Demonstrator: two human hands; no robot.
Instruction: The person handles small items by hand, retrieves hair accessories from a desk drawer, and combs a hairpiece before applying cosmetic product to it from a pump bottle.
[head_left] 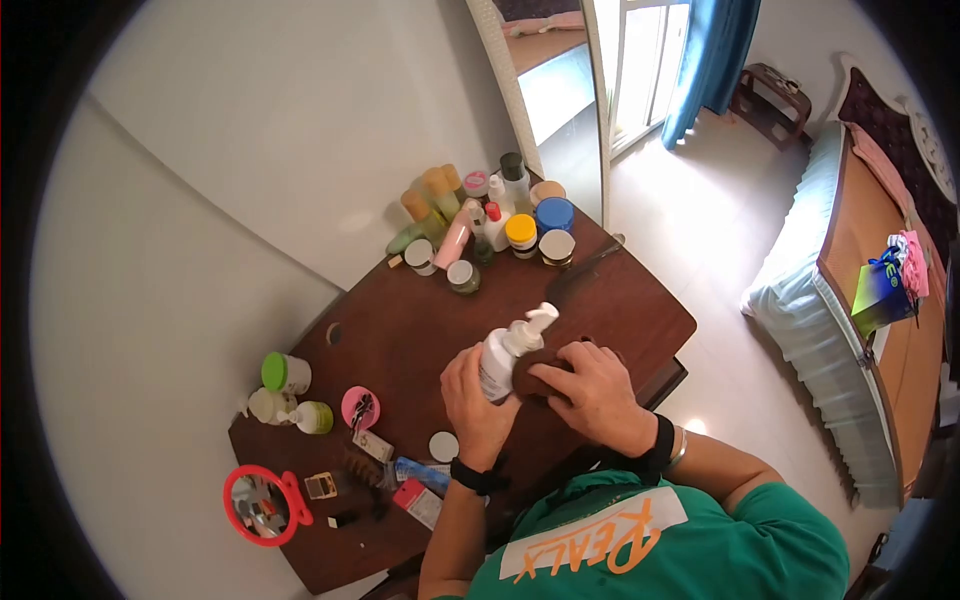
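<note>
My left hand [478, 405] is wrapped round a white pump bottle [497, 362], which tilts up to the right above the dark wooden table [390, 345]. The bottle's white pump head points to the upper right. Just right of the bottle, my right hand [590, 392] has its fingers closed on a dark brown cloth-like thing [530, 372], which touches the bottle's side. A round white lid [443, 447] lies on the table below my left hand.
Several bottles and jars, one a blue-lidded jar [554, 214], crowd the table's back edge. At the left stand a green-lidded jar [286, 373], a pink bowl [361, 408] and a red-framed mirror [262, 505]. A bed [860, 300] is at the right.
</note>
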